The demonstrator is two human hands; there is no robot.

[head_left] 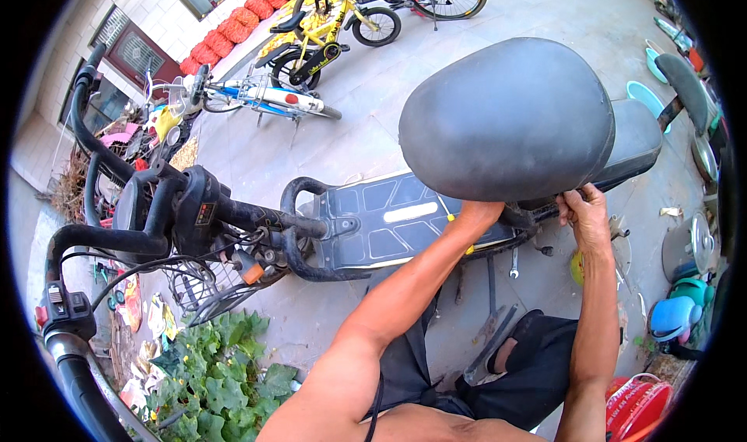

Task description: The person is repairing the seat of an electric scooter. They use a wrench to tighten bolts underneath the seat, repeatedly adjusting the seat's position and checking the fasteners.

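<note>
A black saddle [510, 119] on an electric scooter sits large in the right half of the head view. My left hand [482, 211] reaches under its near side, where the saddle hides the fingers; what it touches there cannot be seen. Beside it, my right hand [585, 208] is closed in a pinch at the saddle's lower edge, near the black frame tube. Anything between those fingertips is too small to make out. The scooter's footboard [366, 220] stretches leftward from the saddle toward the handlebar [117, 236].
On the ground below the frame lies a wrench [514, 263]. A red bucket [638, 407], a blue container [674, 317] and a metal pot [688, 246] stand at right. Leafy plants [222, 372] grow at lower left. Farther off are a yellow bicycle [327, 33] and a blue-white bicycle [261, 96].
</note>
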